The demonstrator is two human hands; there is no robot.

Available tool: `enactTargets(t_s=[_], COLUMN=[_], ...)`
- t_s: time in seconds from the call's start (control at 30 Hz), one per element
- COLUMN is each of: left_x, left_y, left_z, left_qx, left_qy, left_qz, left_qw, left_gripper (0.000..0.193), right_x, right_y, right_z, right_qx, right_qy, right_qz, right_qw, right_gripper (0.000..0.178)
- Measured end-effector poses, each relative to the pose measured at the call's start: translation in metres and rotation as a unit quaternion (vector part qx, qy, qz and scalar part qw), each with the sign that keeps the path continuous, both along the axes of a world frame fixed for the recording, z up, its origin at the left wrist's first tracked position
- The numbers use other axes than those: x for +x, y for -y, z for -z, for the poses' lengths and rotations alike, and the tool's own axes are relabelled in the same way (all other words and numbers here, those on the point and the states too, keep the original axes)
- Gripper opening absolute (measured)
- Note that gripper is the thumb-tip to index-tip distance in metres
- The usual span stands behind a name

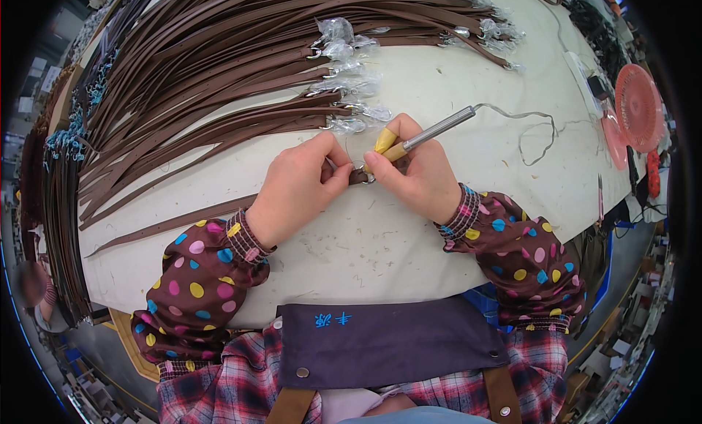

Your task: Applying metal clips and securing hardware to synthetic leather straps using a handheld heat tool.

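A narrow brown belt (183,219) lies slantwise across the near part of the white table. Its buckle end is pinched between the thumb and fingers of my left hand (296,190). In my right hand (425,181) is a pen-shaped tool (440,128) with a silver barrel and a grey cord. That hand is closed around the tool's yellowish lower part, right beside the small metal buckle (368,177). A yellow cover (385,139) sits on my right index finger. The tool's tip is hidden by my fingers, so contact with the belt cannot be made out.
Many brown belts (212,65) with plastic-wrapped buckles (355,120) cover the table's far left. Dark straps with blue ties (67,142) hang over its left edge. Pink baskets (638,108) and a white power strip (583,79) are at right. Another person (45,296) shows at far left.
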State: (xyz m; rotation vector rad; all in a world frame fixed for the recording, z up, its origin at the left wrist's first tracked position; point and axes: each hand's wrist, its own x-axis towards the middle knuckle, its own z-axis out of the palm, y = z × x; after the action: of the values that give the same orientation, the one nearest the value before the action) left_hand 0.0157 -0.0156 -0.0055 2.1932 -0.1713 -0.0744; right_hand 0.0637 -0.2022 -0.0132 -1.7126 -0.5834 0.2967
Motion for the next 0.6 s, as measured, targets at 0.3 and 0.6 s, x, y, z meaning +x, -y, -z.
enactTargets(t_s=[0.3, 0.6], left_x=[0.0050, 0.0053], left_y=[-0.0091, -0.0085], left_z=[0.0022, -0.0017], left_qx=[-0.160, -0.185], left_qy=[-0.103, -0.128], left_qz=[-0.026, -0.031], left_qw=[0.981, 0.974], left_gripper=[0.021, 0.021], right_x=[-0.0006, -0.0004], right_y=[-0.0026, -0.0036], right_z=[0.0010, 0.0002], right_qx=[-0.023, -0.036], right_qy=[0.029, 0.029], right_qz=[-0.001, -0.003], right_qw=[0.999, 0.999], right_gripper=[0.023, 0.024])
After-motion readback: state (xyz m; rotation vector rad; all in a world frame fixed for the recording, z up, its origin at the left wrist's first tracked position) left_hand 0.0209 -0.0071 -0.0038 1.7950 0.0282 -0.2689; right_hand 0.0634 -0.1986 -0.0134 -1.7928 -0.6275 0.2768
